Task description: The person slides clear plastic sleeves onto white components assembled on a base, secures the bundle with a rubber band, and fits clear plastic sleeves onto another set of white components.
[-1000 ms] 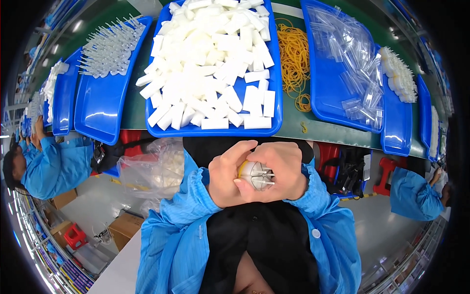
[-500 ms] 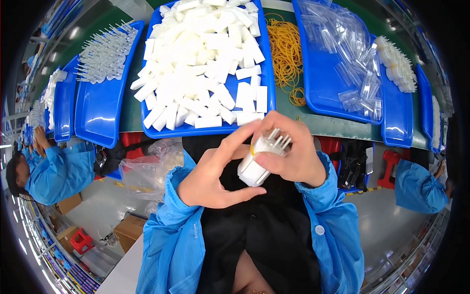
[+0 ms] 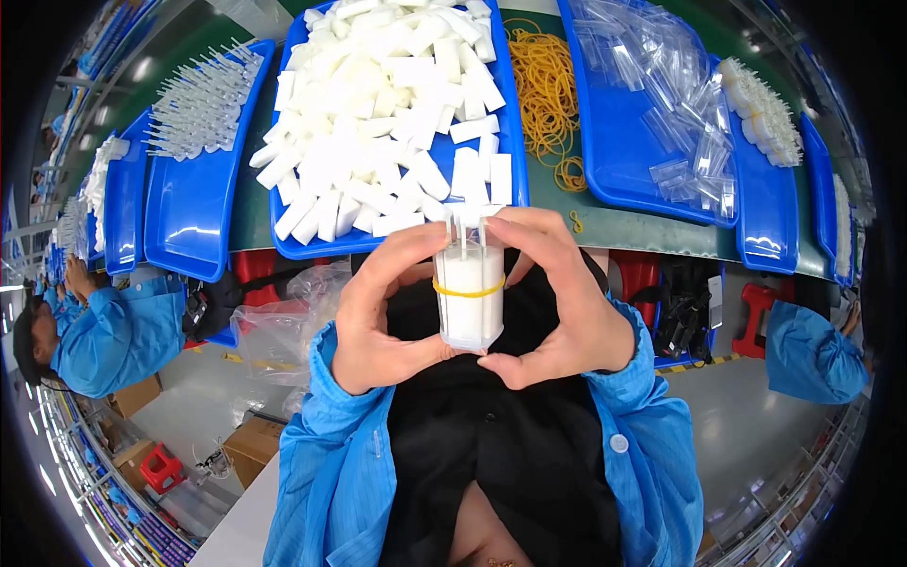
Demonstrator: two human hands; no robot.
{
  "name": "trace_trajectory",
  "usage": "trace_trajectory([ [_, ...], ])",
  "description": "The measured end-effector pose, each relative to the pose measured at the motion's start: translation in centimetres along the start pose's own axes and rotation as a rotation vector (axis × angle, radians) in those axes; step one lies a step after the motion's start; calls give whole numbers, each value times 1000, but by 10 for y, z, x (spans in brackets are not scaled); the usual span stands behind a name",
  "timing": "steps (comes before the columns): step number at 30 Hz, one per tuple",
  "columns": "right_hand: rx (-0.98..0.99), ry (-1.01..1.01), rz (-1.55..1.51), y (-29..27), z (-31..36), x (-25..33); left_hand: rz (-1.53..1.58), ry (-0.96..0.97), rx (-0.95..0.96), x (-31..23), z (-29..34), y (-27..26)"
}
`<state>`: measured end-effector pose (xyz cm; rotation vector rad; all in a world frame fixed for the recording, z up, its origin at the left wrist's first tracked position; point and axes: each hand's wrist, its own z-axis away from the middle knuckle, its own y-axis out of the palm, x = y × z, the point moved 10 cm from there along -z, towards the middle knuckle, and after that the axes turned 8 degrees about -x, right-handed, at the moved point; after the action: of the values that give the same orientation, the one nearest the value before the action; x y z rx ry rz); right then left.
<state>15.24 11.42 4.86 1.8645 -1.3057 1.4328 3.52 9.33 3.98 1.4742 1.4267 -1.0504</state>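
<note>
Upright between my two hands is a banded bundle (image 3: 470,321) of white foam with clear plastic pieces around it. A yellow rubber band (image 3: 470,291) circles its middle, and clear prongs rise from its top. My left hand (image 3: 383,317) is closed on the bundle's left side, fingertips at the upper end and thumb at the base. On the right side, my right hand (image 3: 572,307) grips it with its fingertips near the prongs. The right thumb is by the bottom edge. Some of my fingers are hidden behind the bundle.
A blue tray heaped with white foam blocks (image 3: 378,113) lies ahead. Loose yellow rubber bands (image 3: 543,94) sit beside it, then a tray of clear plastic pieces (image 3: 694,142). Pronged parts (image 3: 203,113) fill a left tray. Co-workers in blue sleeves sit at both sides.
The bundle has turned from a tilt, prongs toward the upper right, to upright facing me. My right hand has moved from over its top to its right side.
</note>
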Motion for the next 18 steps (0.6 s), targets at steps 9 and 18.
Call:
trace_trajectory([
  [9, -88, -107, 144, 1, 10, 11, -53, 21, 18, -2, 5, -2],
  [18, -105, -234, 272, 1, 10, 28, -126, -43, 56, -3, 11, 0],
])
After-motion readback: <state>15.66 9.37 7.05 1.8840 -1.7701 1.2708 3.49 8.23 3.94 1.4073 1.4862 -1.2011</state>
